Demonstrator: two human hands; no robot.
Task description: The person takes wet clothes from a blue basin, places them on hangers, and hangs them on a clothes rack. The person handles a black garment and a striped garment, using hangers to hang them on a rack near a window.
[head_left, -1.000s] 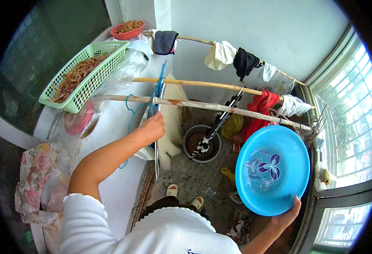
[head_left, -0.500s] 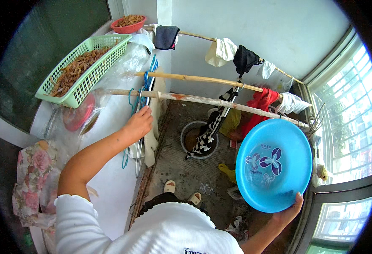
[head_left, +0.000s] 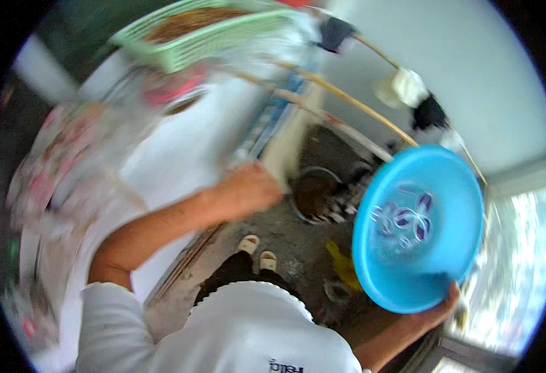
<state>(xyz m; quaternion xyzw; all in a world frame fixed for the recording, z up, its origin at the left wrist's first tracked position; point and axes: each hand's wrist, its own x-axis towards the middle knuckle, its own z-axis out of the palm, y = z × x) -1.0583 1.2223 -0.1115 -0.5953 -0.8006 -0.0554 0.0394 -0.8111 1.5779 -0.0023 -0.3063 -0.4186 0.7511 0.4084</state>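
My right hand (head_left: 448, 303) grips the lower right rim of a light blue plastic basin (head_left: 409, 267), which is tipped so that its inside with purple and white flower prints faces me. My left hand (head_left: 251, 189) is held out in front of me, smeared by motion, and its fingers cannot be made out. Just beyond it hang blue hangers (head_left: 279, 112), blurred, by the white ledge. Past the basin's left side, a dark and white patterned cloth (head_left: 341, 211) hangs beside a round tub (head_left: 301, 202) on the floor.
Bamboo poles (head_left: 360, 107) cross ahead of me, with small cloths (head_left: 409, 86) on the far one. On the white ledge (head_left: 180, 168) at left sit a green basket (head_left: 186, 57) of brown dried strips and a flowered cloth (head_left: 55, 165). A bright window (head_left: 509, 267) stands at right.
My left hand has come away from the hangers, lower and nearer to me. The view has swung to the right. The basin stays in my right hand, tilted more.
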